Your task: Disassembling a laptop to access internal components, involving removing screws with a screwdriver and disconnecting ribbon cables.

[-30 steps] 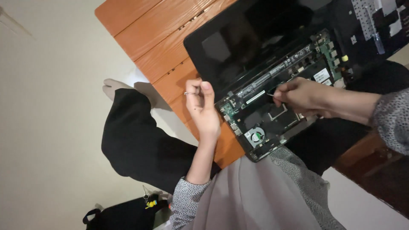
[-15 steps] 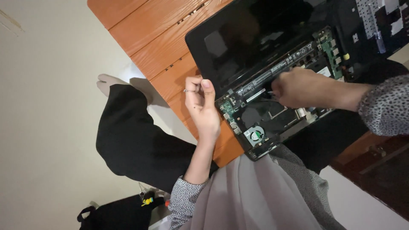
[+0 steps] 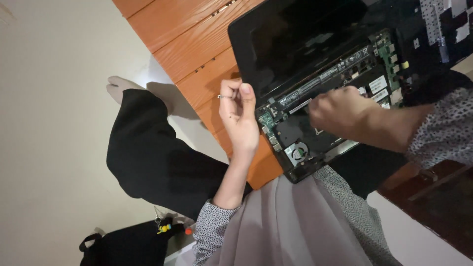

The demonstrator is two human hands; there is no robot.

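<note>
A black laptop lies on an orange wooden table (image 3: 197, 44) with its base opened, showing a green circuit board (image 3: 268, 123) and a round fan (image 3: 297, 150). Its dark screen (image 3: 305, 44) lies flat beyond. My right hand (image 3: 345, 116) is a blurred fist over the middle of the exposed board. A thin dark tool was in it earlier and is hard to make out now. My left hand (image 3: 239, 118), with a ring on one finger, hovers at the laptop's left edge. Its fingertips are pinched against the thumb, and I see nothing between them.
A removed keyboard panel (image 3: 443, 24) lies at the top right. My black-trousered leg (image 3: 152, 157) and bare foot (image 3: 118, 87) stretch over the pale floor on the left. A black bag (image 3: 128, 246) with small coloured items sits at the bottom left. Grey cloth (image 3: 295, 226) covers my lap.
My right hand has slid a little to the left over the board and closed into a fist, now blurred. The left hand has stayed pinched at the laptop's edge.
</note>
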